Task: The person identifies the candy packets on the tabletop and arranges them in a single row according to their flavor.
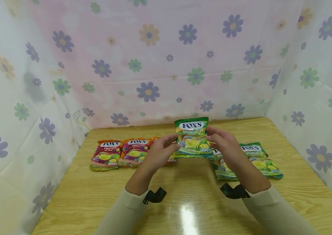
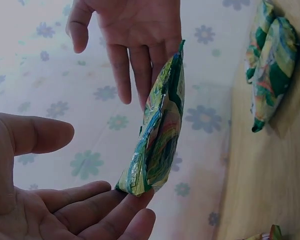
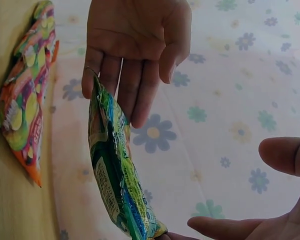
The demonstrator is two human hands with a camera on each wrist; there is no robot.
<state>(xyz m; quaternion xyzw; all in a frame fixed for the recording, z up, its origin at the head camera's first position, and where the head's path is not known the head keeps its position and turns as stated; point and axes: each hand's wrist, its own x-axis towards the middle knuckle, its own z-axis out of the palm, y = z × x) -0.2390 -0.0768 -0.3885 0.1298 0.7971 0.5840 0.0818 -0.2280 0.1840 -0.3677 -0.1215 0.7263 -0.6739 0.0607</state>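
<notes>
A green Fox's Spring Tea candy bag (image 1: 192,138) is up off the table between my two hands, its printed front facing the head camera. My left hand (image 1: 160,151) touches its left edge and my right hand (image 1: 227,147) its right edge. In the left wrist view, the left hand's fingers (image 2: 97,212) reach out fairly straight under the bag, thumb apart from it. The right wrist view shows the right thumb (image 3: 285,156) likewise clear of the bag, with fingertips at its edge. Two more green bags (image 1: 260,161) lie beyond the right wrist, one partly covered by that hand.
Three red and orange Fox's Fruits bags (image 1: 134,152) lie in a row on the left of the wooden table (image 1: 95,195); my left hand partly hides the nearest one. Flowered cloth (image 1: 166,71) hangs behind the table and along both sides.
</notes>
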